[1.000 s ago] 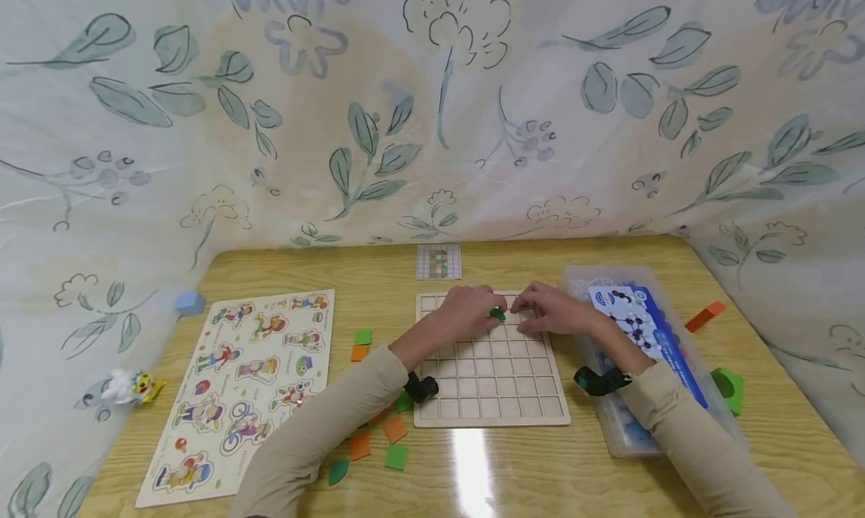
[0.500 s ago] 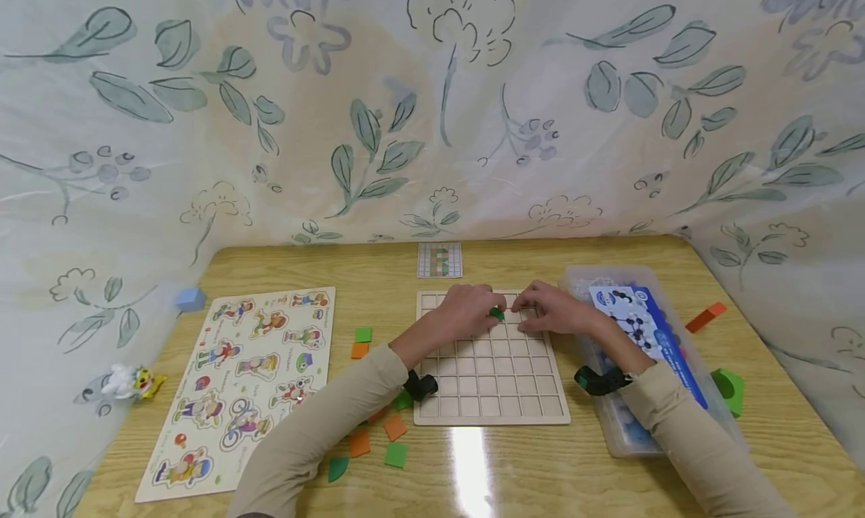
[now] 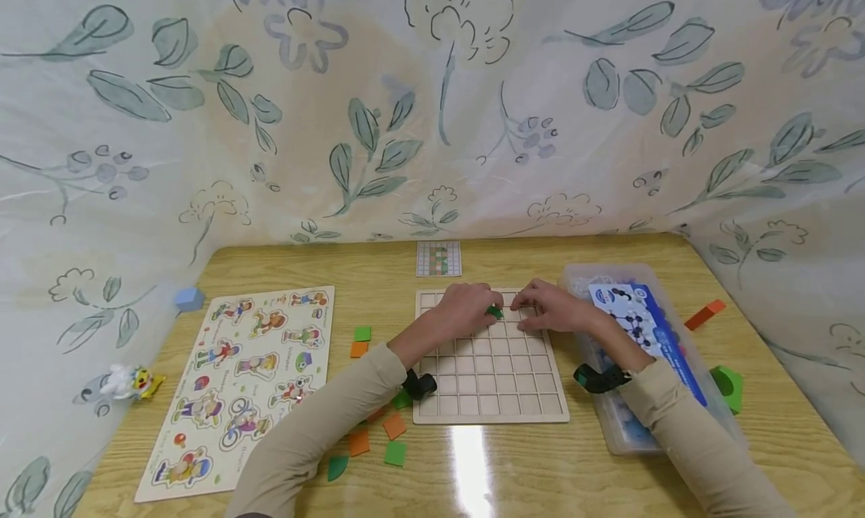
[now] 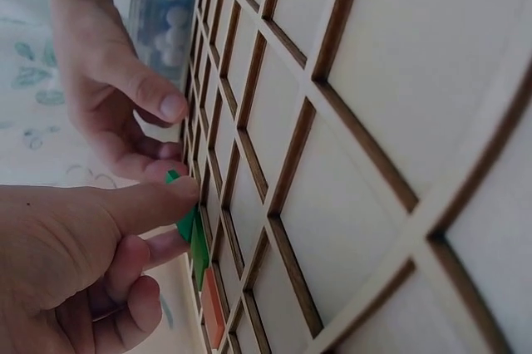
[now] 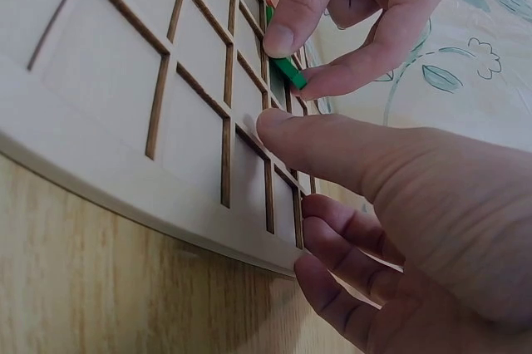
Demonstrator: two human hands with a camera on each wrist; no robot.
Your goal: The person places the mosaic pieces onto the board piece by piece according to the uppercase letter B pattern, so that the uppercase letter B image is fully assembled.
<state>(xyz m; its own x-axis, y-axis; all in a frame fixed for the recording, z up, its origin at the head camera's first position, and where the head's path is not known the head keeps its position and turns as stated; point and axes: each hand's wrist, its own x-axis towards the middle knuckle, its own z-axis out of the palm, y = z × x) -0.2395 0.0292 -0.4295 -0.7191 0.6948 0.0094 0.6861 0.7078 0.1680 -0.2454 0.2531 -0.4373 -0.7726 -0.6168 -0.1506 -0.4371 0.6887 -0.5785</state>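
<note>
My left hand (image 3: 465,309) pinches a small dark green tile (image 3: 495,312) between thumb and finger over the upper rows of a wooden grid board (image 3: 489,366). In the right wrist view, that green tile (image 5: 291,73) tilts above a cell. Close by in the left wrist view, a lighter green tile (image 4: 200,258) and an orange tile (image 4: 213,311) sit in the grid. My right hand (image 3: 556,308) rests at the board's upper right, fingers loosely bent and holding nothing. The left hand hides part of the board's top row in the head view.
A small pattern card (image 3: 438,260) lies behind the board. Loose tiles, including an orange square (image 3: 395,426) and a green quarter-round (image 3: 338,467), lie left of it. A picture puzzle (image 3: 253,383) is farther left. A clear plastic box (image 3: 625,428) stands under my right forearm.
</note>
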